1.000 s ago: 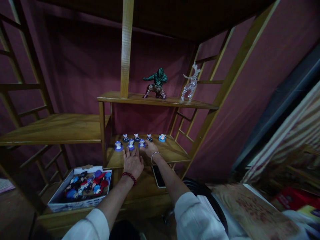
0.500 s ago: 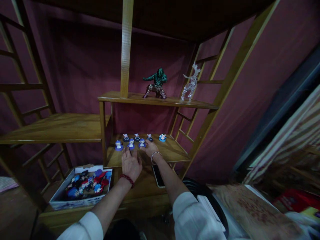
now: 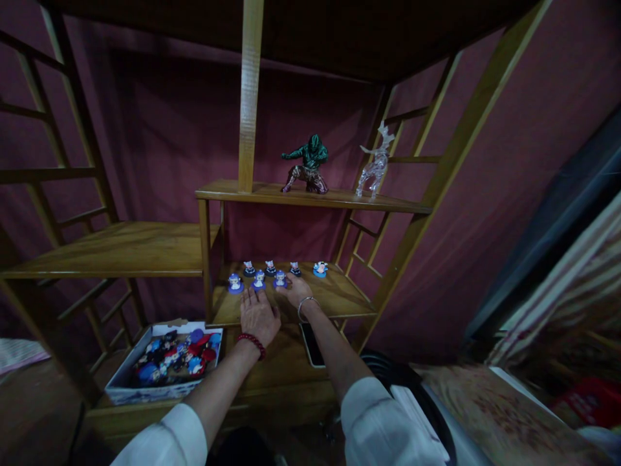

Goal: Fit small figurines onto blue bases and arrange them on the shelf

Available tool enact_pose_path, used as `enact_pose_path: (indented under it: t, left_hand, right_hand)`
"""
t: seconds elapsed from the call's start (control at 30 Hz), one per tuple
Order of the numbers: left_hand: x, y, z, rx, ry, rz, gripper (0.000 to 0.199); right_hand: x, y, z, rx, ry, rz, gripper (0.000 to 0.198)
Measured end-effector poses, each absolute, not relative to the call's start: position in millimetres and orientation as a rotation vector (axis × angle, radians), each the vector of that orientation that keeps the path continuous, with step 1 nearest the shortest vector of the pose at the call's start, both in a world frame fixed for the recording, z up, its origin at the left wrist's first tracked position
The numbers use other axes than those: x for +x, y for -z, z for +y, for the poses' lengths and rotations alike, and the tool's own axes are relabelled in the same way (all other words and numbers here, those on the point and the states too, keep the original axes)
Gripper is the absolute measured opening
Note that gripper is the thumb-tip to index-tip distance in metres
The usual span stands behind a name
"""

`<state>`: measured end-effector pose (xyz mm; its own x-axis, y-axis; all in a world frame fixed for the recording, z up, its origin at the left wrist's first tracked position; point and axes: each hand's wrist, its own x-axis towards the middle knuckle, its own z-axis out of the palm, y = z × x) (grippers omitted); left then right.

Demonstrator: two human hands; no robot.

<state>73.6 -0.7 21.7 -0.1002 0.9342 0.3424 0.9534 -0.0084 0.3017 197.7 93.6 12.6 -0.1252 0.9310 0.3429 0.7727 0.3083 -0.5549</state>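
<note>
On the small lower shelf (image 3: 330, 301), three purple-based figurines stand in a front row: a left one (image 3: 235, 283), a middle one (image 3: 259, 280) and a right one (image 3: 280, 279). My left hand (image 3: 259, 317) lies with its fingers stretched out, fingertips just in front of the middle figurine. My right hand (image 3: 297, 292) has its thumb and forefinger at the right purple figurine, gripping its side. Behind them stand three dark-based figurines (image 3: 270, 268), and a blue-based figurine (image 3: 320, 268) is farther right.
A white box (image 3: 160, 392) full of small figurines sits lower left. Under my right forearm lies a phone (image 3: 313, 346). The upper shelf (image 3: 262, 190) bears a crouching green statue (image 3: 310, 162) and a clear deer figure (image 3: 374, 165). A wooden post (image 3: 249, 97) rises there.
The view has shifted slightly, so everything appears a little farther right. My left hand sits slightly lower relative to the front row. My right hand stays at the right purple figurine.
</note>
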Motion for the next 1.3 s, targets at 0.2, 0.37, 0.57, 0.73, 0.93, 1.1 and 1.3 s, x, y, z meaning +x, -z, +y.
enact_pose_path:
  t: [0.2,0.37,0.57,0.73,0.93,1.1,1.3]
  left_hand:
    - [73,-20,0,-2.071,0.778,-2.162,0.056]
    - [72,-18,-3,-2.056,0.83,-2.108,0.054]
    - [73,-21,3,-2.114,0.799,-2.151,0.052]
    - [75,-24,11,-2.185,0.66,-2.282,0.054]
    - [77,-25,16,-2.153,0.563,-2.345,0.051]
    - [77,-27,16,-2.127,0.634,-2.304,0.049]
    - [76,-28,20,-2.115,0.695,-2.279,0.047]
  right_hand:
    - [197,-16,92,-1.563,-0.303,-1.939,0.027]
    - [196,-17,90,-1.566,-0.305,-1.947,0.026]
    - [196,-17,89,-1.612,-0.293,-1.917,0.025]
    - [195,-18,89,-1.578,-0.325,-1.933,0.025]
    - [195,-20,88,-1.586,-0.318,-1.937,0.026]
    - [195,-21,86,-1.589,-0.323,-1.933,0.023]
    - [194,-21,87,-1.604,-0.322,-1.922,0.025]
